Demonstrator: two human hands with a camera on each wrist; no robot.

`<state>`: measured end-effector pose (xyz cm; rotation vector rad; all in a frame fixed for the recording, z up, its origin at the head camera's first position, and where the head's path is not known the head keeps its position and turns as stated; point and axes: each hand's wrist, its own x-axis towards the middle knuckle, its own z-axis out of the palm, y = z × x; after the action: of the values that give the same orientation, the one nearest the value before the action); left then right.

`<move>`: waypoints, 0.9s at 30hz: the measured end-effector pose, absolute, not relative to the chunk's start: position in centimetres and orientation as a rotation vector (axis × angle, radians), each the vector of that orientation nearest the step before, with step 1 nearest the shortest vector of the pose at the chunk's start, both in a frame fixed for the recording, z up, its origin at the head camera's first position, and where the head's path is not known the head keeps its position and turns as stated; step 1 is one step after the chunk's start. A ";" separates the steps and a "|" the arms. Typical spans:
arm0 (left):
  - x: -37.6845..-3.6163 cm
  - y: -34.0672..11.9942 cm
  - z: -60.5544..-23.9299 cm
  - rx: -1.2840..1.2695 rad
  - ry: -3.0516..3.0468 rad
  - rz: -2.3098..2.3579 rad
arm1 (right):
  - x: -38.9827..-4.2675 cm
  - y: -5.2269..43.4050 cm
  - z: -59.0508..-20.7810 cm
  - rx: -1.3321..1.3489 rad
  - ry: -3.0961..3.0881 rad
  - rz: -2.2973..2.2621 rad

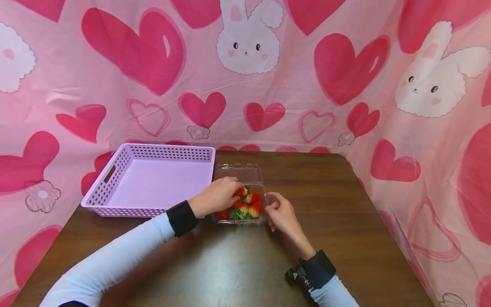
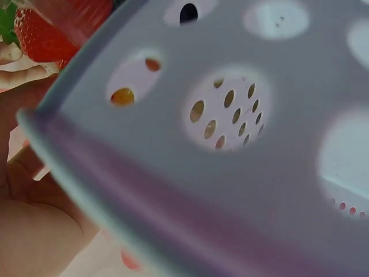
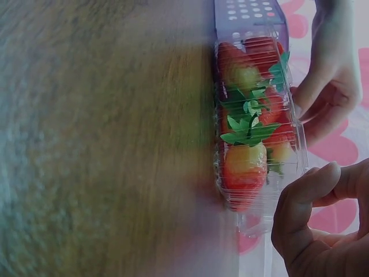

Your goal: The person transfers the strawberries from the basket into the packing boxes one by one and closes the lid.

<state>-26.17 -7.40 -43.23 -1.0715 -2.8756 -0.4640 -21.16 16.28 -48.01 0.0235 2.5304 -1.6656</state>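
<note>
While the head view looks down on the brown desk (image 1: 326, 200), a clear plastic box (image 1: 241, 194) of strawberries (image 1: 245, 204) sits toward the desk's far edge, its lid folded back flat so the fruit lies open to reach. The left hand (image 1: 216, 197) dips into the box, its grip curled round one strawberry at the far side. The right hand (image 1: 283, 213) rests just beside the box's right wall, fingers loosely bent and holding nothing, likely placed to steady the box. A lilac basket (image 1: 115, 187) stands at the far left corner, touching the box.

From the left wrist, the basket's holed wall (image 2: 242, 115) fills nearly the whole picture, blurred; only a sliver of strawberry (image 2: 40, 34) and the palm show, so the pinch itself is hidden.

From the right wrist, the box (image 3: 253, 133) appears side-on, with berries and green leaves behind ribbed plastic. The right thumb (image 3: 305, 190) lies near its end wall; whether it touches is unclear. The desk is smeared.
</note>
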 end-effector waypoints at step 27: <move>-20.9 -8.8 -44.5 -0.591 -2.757 -1.026 | -21.0 16.2 -48.0 0.065 2.516 -1.655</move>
<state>-20.91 -8.79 -44.45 -0.5911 -2.7574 -1.0261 -20.96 16.17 -47.95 0.0651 2.5163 -1.6548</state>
